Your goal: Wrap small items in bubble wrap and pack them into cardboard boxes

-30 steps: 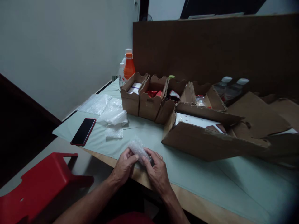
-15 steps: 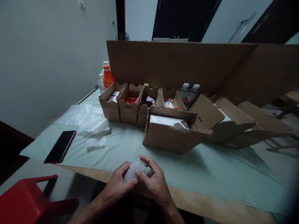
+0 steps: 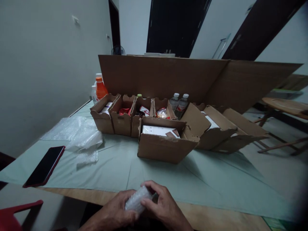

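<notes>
Tabletop (image 3: 216,189), pale green sheet over a wooden edge, dim room. Nearest, at 6 o'clock: left hand (image 3: 115,213) and right hand (image 3: 166,208) pressed around a small bubble-wrapped bundle (image 3: 137,199), fingers curled on it, held just over the near edge. Step in hand, by my judgement: closing the wrap; next calls for keeping it tight. At 9 o'clock: phone (image 3: 44,166), loose bubble wrap (image 3: 81,136). At 12 o'clock: open carton (image 3: 163,144), row of small cartons (image 3: 120,115), orange bottle (image 3: 100,90), cardboard screen (image 3: 168,77).

Home packing table (image 3: 149,175) with cardboard boxes (image 3: 166,141)
</notes>
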`<state>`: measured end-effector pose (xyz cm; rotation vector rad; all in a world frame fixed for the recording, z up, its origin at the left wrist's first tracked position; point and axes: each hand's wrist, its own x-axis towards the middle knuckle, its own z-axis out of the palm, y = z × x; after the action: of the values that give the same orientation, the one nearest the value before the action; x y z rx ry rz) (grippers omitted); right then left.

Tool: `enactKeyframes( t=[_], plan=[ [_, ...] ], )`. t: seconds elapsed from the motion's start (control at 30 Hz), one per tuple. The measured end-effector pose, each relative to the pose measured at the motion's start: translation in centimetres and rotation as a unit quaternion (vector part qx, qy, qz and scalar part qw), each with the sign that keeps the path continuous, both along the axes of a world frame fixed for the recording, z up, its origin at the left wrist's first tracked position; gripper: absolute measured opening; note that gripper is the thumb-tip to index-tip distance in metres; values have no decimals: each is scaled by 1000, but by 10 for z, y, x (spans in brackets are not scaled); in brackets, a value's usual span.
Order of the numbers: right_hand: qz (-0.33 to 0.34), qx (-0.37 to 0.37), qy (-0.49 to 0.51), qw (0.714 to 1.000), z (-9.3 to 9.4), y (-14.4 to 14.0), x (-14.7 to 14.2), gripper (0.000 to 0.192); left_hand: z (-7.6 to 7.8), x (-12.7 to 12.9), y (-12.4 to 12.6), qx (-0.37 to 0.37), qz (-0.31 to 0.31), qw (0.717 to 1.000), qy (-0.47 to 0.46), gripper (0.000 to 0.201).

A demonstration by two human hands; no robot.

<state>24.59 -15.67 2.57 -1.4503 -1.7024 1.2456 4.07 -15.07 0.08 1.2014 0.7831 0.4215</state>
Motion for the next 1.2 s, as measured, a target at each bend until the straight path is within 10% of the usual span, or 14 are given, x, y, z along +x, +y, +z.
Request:
enactKeyframes(
  t=[0.17,0.33,0.47,0.7,0.97,1.2],
  plan=[
    [-28,62,-55,996,34,2,40,13,26,-2,23,234,46,970,45,45],
    [-77,120,-70,987,75,-1,94,23,68,22,72,625,176,747,143,48],
    [-151,146,-57,976,94,-2,128,26,88,53,109,720,183,634,214,49],
    [-387,306,-88,866,139,48,154,38,77,67,120,725,199,634,179,20],
    [-196,217,-617,730,161,117,112,17,72,65,119,716,180,651,177,21],
    [-123,96,-651,743,167,148,104,20,71,65,121,714,178,656,168,20]
  ],
)
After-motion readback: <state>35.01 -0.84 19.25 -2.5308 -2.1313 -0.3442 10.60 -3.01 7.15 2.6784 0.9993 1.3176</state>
